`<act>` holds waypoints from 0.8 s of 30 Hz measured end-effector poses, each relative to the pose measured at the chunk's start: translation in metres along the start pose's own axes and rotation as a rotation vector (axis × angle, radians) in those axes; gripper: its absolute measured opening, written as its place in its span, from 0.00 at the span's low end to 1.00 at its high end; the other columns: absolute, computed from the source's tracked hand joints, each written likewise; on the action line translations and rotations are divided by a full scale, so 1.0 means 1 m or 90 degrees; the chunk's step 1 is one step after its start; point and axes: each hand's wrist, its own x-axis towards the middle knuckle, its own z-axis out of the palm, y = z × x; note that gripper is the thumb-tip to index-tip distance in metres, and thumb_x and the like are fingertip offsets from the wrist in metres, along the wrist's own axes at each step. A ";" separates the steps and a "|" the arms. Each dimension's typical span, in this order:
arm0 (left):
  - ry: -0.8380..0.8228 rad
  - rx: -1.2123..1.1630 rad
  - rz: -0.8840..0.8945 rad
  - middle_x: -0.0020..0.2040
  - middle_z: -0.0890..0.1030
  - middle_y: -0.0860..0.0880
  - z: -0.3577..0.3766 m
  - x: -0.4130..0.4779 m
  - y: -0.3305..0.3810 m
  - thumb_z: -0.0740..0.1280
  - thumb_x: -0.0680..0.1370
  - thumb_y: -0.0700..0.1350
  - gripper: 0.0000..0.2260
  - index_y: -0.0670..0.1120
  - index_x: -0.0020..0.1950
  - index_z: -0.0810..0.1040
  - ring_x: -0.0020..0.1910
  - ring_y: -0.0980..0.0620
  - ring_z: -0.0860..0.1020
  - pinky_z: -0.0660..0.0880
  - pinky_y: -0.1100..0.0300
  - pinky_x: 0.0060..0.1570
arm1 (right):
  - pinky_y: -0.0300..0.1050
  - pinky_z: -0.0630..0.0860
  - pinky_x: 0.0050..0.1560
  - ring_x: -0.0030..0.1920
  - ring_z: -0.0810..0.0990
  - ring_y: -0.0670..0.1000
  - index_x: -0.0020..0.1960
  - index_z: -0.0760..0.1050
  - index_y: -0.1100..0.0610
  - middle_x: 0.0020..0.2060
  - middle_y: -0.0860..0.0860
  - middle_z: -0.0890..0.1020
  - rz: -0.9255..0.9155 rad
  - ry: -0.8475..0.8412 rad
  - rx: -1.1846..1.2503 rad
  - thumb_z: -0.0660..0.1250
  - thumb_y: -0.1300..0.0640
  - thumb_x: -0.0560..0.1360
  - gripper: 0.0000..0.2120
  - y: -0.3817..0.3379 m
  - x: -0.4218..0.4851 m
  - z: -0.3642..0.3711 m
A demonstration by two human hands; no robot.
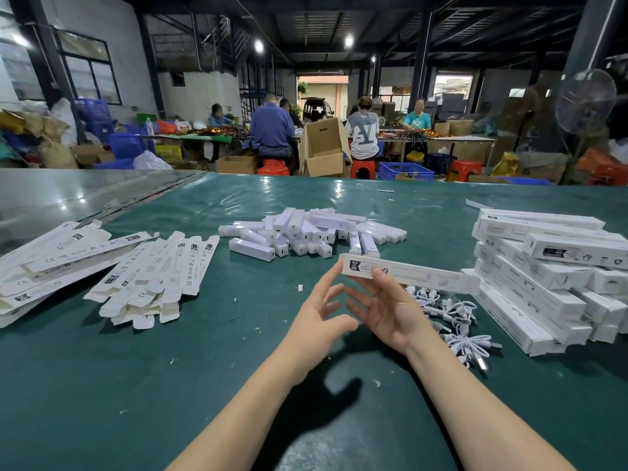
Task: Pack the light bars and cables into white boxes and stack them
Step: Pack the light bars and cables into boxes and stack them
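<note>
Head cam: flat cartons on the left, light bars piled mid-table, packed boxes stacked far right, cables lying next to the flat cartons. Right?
One error. In the head view the cables lie on the right, next to the packed boxes, not next to the flat cartons. The rest holds: flat cartons on the left, light bars piled mid-table, packed boxes stacked far right.
</note>
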 end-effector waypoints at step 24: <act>0.622 -0.497 0.079 0.41 0.76 0.53 -0.078 0.015 0.008 0.63 0.79 0.45 0.04 0.55 0.48 0.72 0.38 0.58 0.76 0.74 0.63 0.40 | 0.47 0.61 0.66 0.69 0.59 0.57 0.65 0.68 0.57 0.67 0.57 0.62 -0.100 0.300 -1.018 0.66 0.58 0.70 0.24 0.023 0.031 0.001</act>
